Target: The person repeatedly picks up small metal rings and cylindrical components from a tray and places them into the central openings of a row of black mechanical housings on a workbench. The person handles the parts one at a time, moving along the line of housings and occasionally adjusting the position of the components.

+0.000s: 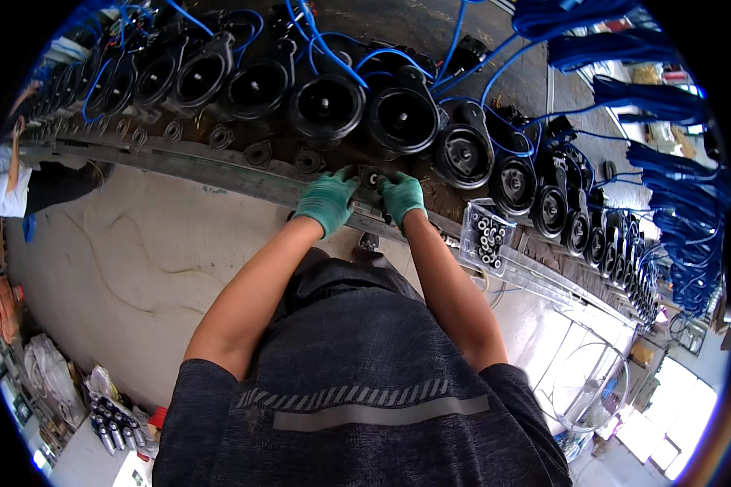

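Both my hands wear green gloves and meet at the near edge of the workbench. My left hand (326, 201) and my right hand (402, 197) grip a small dark flanged part (371, 177) from either side, fingers closed on its rim. A pale round spot shows at its middle; the gloves hide the rest. Left of it, similar flanged parts (308, 160) lie in a row along the edge. Just beyond stand black round pump housings (326, 105), with open bowls facing me and a shaft end inside each. Housings (464, 156) farther right have their bowls filled by a ribbed disc.
A clear plastic box (486, 237) of small metal rings sits at the bench edge, right of my hands. Blue cables (670, 187) hang in thick coils at right and run to the housings. Another person (10, 174) stands at the far left. Metal cylinders (115, 426) stand at lower left.
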The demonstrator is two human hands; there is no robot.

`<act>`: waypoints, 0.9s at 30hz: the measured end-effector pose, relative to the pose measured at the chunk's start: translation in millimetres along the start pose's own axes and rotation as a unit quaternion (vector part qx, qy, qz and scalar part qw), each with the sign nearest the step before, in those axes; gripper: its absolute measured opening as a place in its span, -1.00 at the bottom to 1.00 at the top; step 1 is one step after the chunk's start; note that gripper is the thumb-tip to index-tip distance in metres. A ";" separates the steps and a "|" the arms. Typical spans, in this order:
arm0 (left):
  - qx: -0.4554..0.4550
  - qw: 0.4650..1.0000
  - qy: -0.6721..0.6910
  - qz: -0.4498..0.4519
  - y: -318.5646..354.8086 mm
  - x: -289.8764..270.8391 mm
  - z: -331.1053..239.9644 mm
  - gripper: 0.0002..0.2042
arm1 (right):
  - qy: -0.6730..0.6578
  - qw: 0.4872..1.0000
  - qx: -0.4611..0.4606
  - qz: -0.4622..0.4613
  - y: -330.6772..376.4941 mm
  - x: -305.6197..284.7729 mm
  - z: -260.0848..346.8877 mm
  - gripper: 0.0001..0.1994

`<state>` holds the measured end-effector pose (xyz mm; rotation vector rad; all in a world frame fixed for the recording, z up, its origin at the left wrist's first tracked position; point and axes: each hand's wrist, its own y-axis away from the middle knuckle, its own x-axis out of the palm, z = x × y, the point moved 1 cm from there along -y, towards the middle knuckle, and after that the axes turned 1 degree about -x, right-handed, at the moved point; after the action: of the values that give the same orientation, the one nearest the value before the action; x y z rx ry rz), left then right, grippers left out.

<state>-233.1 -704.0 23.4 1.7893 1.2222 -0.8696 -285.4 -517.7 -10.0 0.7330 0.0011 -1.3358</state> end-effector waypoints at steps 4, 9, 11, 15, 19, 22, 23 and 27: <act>0.008 0.999 -0.032 0.009 -5.6 6.6 1.1 -0.45 | 0.052 0.997 0.059 -0.003 -23.1 -0.2 -15.0 -0.66; 0.010 0.999 -0.042 0.028 -9.8 1.9 0.0 -0.45 | 0.116 0.992 0.045 -0.012 -29.0 0.8 -17.1 -0.65; 0.006 0.997 -0.060 0.045 -12.3 1.9 -1.1 -0.44 | 0.129 0.991 0.017 -0.023 -30.8 1.6 -19.2 -0.63; 0.001 0.996 -0.076 0.050 -17.7 5.8 -2.7 -0.42 | -0.023 0.998 0.053 0.021 -23.6 -0.7 -16.8 -0.56; 0.000 0.996 -0.081 0.042 -15.8 2.0 -6.0 -0.41 | -0.006 0.997 0.050 0.059 -13.9 -4.7 6.3 -0.52; -0.008 0.996 -0.074 0.040 -18.6 -0.2 -9.4 -0.41 | 0.058 0.995 0.053 0.068 -26.1 -3.2 -6.6 -0.50; -0.010 0.996 -0.074 0.042 -19.4 -1.5 -10.3 -0.42 | 0.080 0.992 0.061 0.072 -31.5 -2.7 -11.9 -0.49; -0.015 0.996 -0.083 0.039 -17.8 -5.5 -17.9 -0.46 | 0.368 0.910 -0.023 0.190 -51.7 -7.8 -21.3 -0.53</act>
<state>-249.7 -686.5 32.4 1.6931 1.0480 -0.9302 -324.3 -503.1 -48.3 1.0981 0.4703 -0.6293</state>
